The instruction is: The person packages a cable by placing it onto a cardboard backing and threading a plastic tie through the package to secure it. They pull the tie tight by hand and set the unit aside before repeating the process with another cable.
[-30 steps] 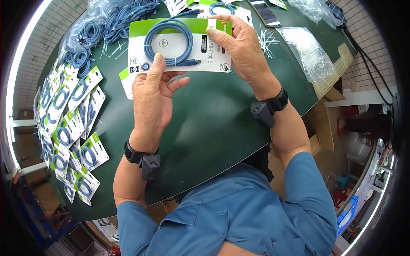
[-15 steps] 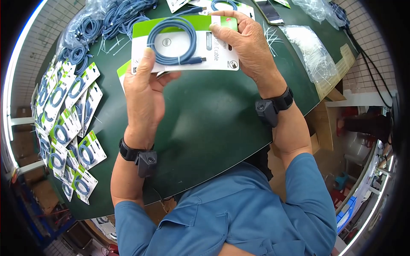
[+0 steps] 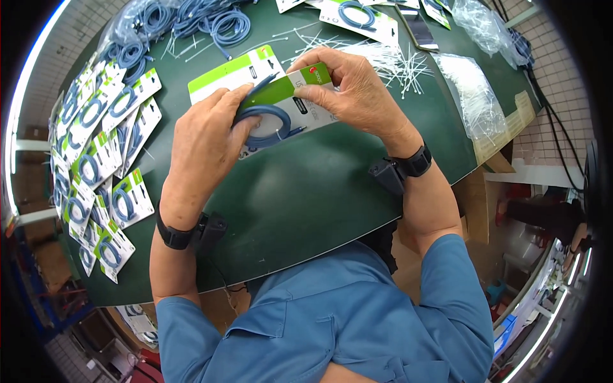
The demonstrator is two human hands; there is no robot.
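Observation:
Between my hands, above the green table, a white-and-green packaging card (image 3: 313,116) is tilted with its right side higher. A blue cable coil (image 3: 271,139) lies against its front, a plug end pointing right. My left hand (image 3: 205,137) pinches the coil's left side, thumb on the ring. At the card's upper right, my right hand (image 3: 361,96) grips it with the thumb in front and the fingers behind. Another white-and-green card (image 3: 220,73) shows just beyond my left hand; whether that hand touches it I cannot tell.
Carded cables (image 3: 96,169) overlap in a heap on the left. Loose blue cable coils (image 3: 220,25) lie at the far left. White cable ties (image 3: 389,60) are scattered beyond my right hand, beside a plastic bag of ties (image 3: 469,96) and a phone (image 3: 418,29).
The held card has come lower and nearer and tilted. My left hand has shifted from the card's lower left corner onto the coil. The card behind now shows more fully.

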